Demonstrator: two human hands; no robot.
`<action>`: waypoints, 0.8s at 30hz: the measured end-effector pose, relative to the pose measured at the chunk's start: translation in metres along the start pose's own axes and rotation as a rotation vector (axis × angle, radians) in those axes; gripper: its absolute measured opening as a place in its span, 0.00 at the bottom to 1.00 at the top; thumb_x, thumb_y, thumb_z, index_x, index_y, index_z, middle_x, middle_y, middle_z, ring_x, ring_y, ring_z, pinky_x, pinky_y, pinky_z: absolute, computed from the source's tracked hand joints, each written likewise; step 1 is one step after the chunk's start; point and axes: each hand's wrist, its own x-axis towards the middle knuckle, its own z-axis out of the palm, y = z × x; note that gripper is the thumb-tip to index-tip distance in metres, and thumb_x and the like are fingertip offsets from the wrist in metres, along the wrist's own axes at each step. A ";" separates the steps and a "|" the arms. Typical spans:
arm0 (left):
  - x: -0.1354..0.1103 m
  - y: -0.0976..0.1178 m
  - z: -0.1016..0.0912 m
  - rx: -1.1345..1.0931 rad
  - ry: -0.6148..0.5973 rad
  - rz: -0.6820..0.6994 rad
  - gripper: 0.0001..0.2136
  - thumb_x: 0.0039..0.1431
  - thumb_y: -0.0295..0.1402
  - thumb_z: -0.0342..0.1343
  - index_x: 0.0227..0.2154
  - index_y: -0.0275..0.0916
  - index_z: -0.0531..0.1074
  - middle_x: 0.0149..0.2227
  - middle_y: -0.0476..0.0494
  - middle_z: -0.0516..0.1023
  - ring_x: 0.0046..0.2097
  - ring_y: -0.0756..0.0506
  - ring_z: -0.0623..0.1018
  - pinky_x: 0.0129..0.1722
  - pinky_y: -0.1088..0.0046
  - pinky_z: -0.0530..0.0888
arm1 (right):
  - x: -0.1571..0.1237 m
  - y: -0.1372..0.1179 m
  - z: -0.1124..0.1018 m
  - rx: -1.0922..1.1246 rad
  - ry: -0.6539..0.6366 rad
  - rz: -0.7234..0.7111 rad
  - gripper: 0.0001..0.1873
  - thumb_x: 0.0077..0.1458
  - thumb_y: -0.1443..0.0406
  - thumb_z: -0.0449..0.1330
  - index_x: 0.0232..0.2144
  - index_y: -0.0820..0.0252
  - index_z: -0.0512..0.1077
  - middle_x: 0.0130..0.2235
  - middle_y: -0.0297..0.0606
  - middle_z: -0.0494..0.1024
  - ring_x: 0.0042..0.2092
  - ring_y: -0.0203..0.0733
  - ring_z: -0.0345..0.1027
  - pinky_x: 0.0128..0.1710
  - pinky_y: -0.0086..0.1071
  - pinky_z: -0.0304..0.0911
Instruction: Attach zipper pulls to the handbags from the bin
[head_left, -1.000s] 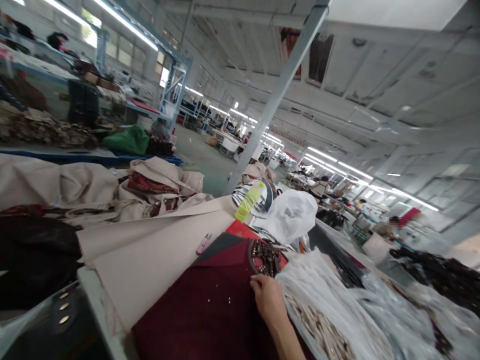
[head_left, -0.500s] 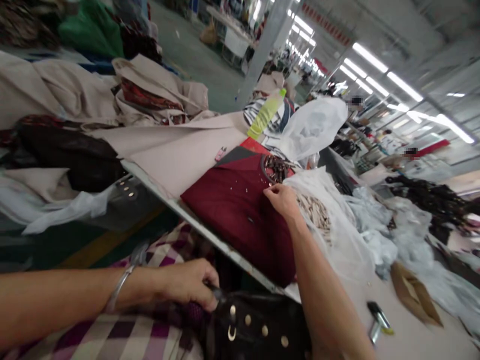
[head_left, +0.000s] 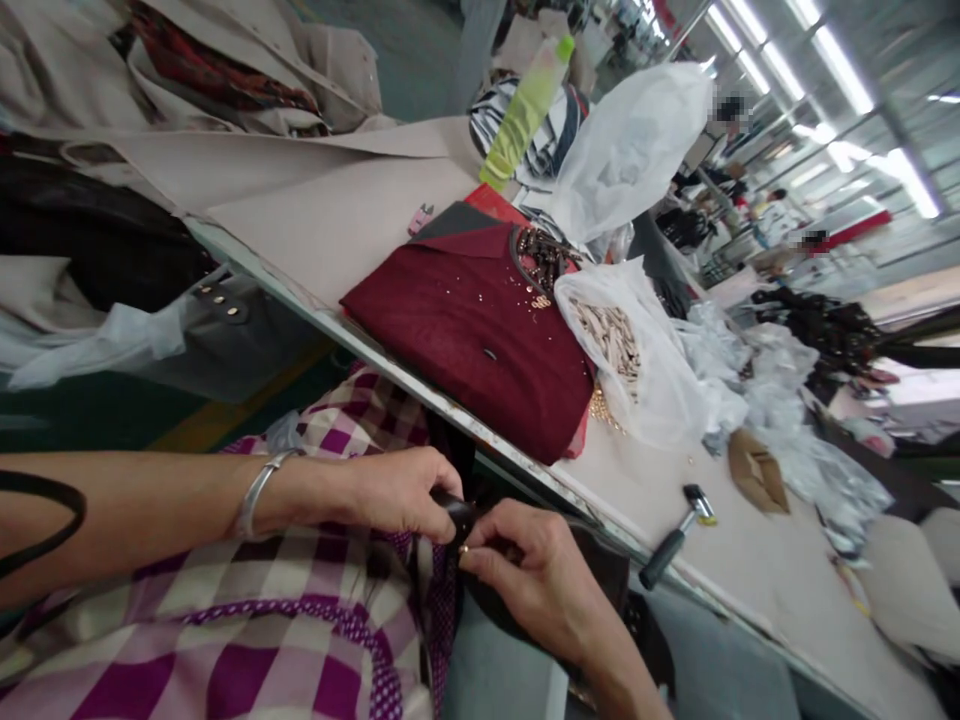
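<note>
My left hand (head_left: 405,495) is closed on the edge of a dark leather piece (head_left: 604,568) over my lap. My right hand (head_left: 536,570) meets it there, thumb and forefinger pinching a small gold-coloured stud (head_left: 463,550) against the leather. Both hands and the right forearm hide much of the leather. Beyond them, a folded dark red cloth (head_left: 465,340) lies on the table with small gold studs (head_left: 538,300) scattered on it. At its far corner sits a round container of dark strips (head_left: 546,255).
A hammer (head_left: 679,535) lies near the table edge (head_left: 442,400), beside a brown paper bag (head_left: 757,472). A clear plastic bag of beige strips (head_left: 611,335) and a yellow-green bottle (head_left: 526,115) stand farther back. Beige material (head_left: 292,210) covers the table's left part.
My right hand has come down from the studs on the red cloth to the leather by my left hand, now with a stud in its fingertips. The view has tilted downward.
</note>
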 end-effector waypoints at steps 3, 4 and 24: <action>0.001 -0.002 0.006 0.019 0.010 0.017 0.09 0.45 0.36 0.58 0.29 0.37 0.73 0.23 0.53 0.67 0.25 0.50 0.65 0.22 0.77 0.59 | -0.006 0.012 0.009 0.014 0.104 0.007 0.05 0.54 0.72 0.67 0.28 0.58 0.77 0.30 0.29 0.78 0.32 0.33 0.70 0.34 0.25 0.60; 0.001 -0.002 0.008 0.019 0.015 0.016 0.09 0.45 0.36 0.58 0.29 0.37 0.73 0.23 0.53 0.68 0.25 0.50 0.65 0.22 0.77 0.59 | -0.008 0.014 0.012 0.014 0.123 0.008 0.05 0.54 0.72 0.67 0.28 0.58 0.77 0.29 0.29 0.78 0.32 0.34 0.70 0.33 0.25 0.59; -0.015 0.006 0.033 0.118 0.139 0.134 0.08 0.45 0.35 0.51 0.28 0.37 0.70 0.25 0.52 0.65 0.28 0.49 0.64 0.25 0.76 0.59 | -0.017 0.022 0.022 0.129 0.172 0.201 0.09 0.52 0.66 0.68 0.23 0.58 0.73 0.22 0.28 0.74 0.25 0.35 0.66 0.27 0.29 0.56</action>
